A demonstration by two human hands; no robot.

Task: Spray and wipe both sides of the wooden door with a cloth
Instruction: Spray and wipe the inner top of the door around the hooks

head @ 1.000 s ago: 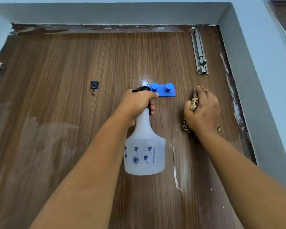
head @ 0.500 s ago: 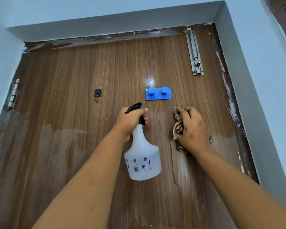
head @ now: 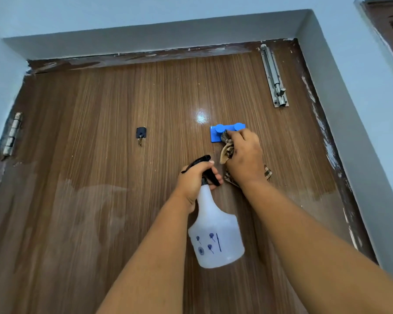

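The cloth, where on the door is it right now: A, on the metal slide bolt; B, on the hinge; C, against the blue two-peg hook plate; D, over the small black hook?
C: the right hand presses the cloth against the blue two-peg hook plate.

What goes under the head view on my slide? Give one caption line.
Right hand wipes patterned brown cloth over blue plastic two-peg hook on wooden door; left hand holds white spray bottle.

Head camera faces the door (head: pixel 100 155) closely, tilted upward.
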